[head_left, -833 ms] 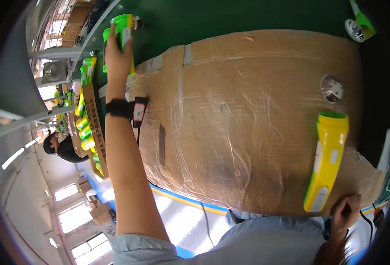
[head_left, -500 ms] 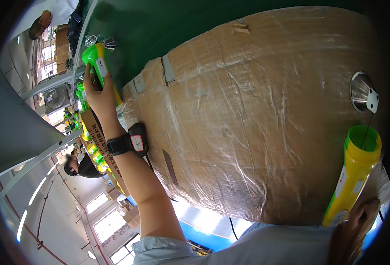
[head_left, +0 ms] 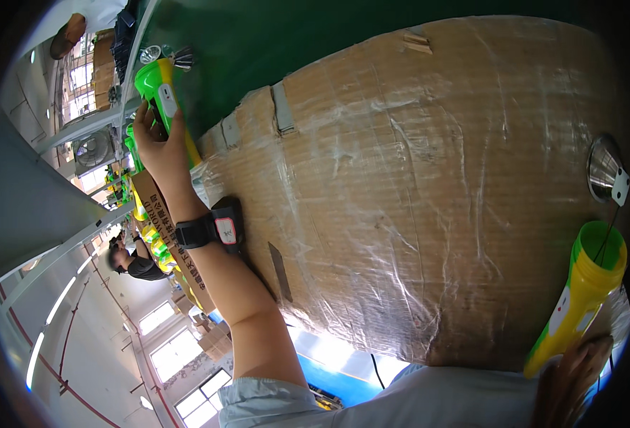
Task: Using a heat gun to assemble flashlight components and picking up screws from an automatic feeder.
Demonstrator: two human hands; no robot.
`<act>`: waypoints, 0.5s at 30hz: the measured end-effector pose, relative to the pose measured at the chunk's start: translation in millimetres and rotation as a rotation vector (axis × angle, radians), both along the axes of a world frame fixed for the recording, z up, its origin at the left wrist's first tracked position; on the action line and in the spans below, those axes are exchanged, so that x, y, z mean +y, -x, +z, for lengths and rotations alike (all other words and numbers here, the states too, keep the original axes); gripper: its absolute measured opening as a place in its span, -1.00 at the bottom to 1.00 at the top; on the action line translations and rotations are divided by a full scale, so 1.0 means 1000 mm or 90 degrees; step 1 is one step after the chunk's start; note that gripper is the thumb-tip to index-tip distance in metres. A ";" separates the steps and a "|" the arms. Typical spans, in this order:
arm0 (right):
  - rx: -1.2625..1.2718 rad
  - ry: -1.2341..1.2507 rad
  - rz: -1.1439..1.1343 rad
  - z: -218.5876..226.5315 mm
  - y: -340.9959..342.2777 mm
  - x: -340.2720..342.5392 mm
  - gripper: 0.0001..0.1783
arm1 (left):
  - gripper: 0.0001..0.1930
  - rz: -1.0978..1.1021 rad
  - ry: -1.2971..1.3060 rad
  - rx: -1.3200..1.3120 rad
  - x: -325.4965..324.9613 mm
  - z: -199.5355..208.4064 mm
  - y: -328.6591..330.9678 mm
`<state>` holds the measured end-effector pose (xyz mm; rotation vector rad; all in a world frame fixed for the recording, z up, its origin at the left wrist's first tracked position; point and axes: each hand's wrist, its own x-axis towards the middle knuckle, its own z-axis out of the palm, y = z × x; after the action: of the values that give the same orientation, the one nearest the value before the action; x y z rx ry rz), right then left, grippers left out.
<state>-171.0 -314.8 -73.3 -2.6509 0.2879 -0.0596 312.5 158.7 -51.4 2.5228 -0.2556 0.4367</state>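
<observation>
The left hand (head_left: 164,153) reaches to the far left, its grip closed around the left torch (head_left: 156,75), thumb on one side and fingers on the other; the torch is green with a yellow strip and a pale switch panel, its open end pointing away from the person. Just beyond that end, two reflectors (head_left: 183,58) lie on the green table (head_left: 258,39). The right hand (head_left: 579,367) is at the lower right, against the near end of the right torch (head_left: 593,285), dim and partly cut off, so I cannot tell whether its grip is tight or loose. This yellow torch lies tilted over the cardboard (head_left: 372,200), its mouth open; thin wires (head_left: 605,239) run from it to a silver cup (head_left: 604,170) just beyond. Clear film covers the cardboard. A black strap (head_left: 194,233) circles the left wrist.
</observation>
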 end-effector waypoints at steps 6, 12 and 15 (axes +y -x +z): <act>-0.009 0.012 0.015 -0.002 -0.015 0.009 -0.76 | -0.51 0.104 -0.275 -0.057 0.031 0.000 -0.007; -0.032 0.050 0.020 -0.002 -0.022 0.011 -0.77 | -0.48 0.206 -0.231 -0.086 0.060 0.005 -0.010; -0.053 0.080 0.022 -0.001 -0.023 0.011 -0.77 | -0.38 0.283 -0.060 -0.074 0.145 0.019 -0.049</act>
<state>-147.9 -303.9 -74.7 -2.7676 0.2181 -0.1824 361.0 304.1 -32.5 2.6463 0.2559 0.7599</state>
